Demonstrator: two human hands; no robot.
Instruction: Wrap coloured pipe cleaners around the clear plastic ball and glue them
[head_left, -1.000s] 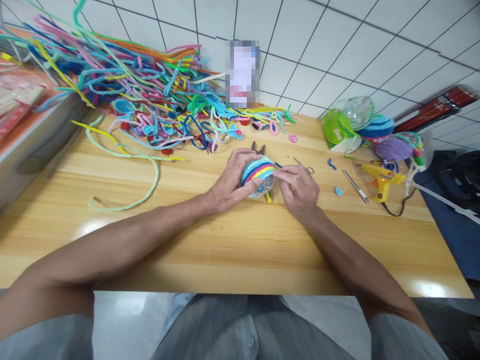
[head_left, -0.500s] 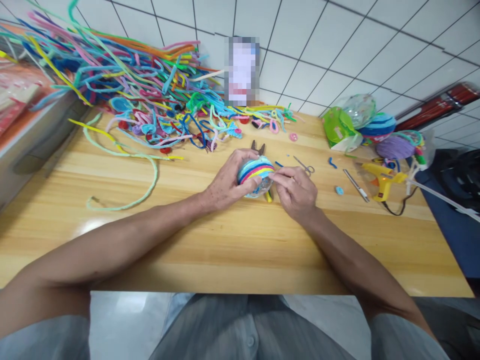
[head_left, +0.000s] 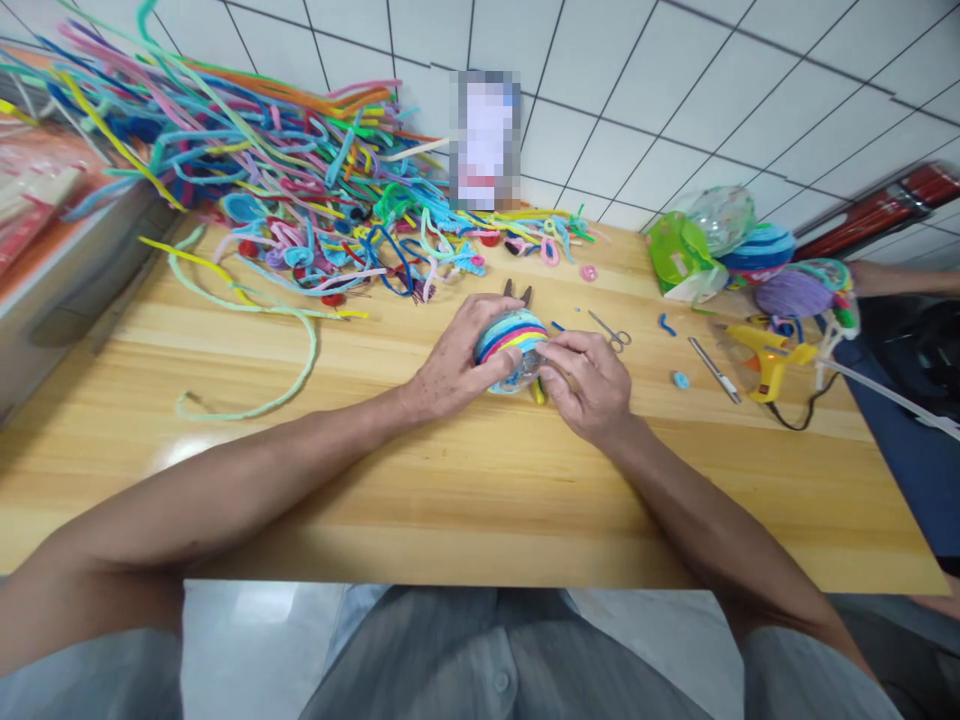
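A clear plastic ball (head_left: 525,374), partly wrapped in bands of coloured pipe cleaner (head_left: 512,340), sits between my hands above the table. My left hand (head_left: 474,350) is closed around its left side, thumb across the front and fingers over the top. At the ball's right edge, the fingers of my right hand (head_left: 589,380) press on the light-blue pipe cleaner end; the fingertips partly hide it. Pliers (head_left: 539,392) lie beneath the ball, their dark jaws showing behind it and a yellow handle in front. Small scissors (head_left: 611,332) lie beyond my right hand.
Many loose pipe cleaners (head_left: 300,190) are heaped at the back left. A phone with a blurred screen (head_left: 484,140) leans on the tiled wall. To the right are a craft knife (head_left: 714,370), a yellow glue gun (head_left: 769,358) and wrapped balls (head_left: 793,294). Another person's arm (head_left: 900,279) shows far right.
My right hand's fingers have loosened from a tight pinch and lie flatter against the ball's side. My left hand keeps its hold. Another person's arm has come into view at the right edge.
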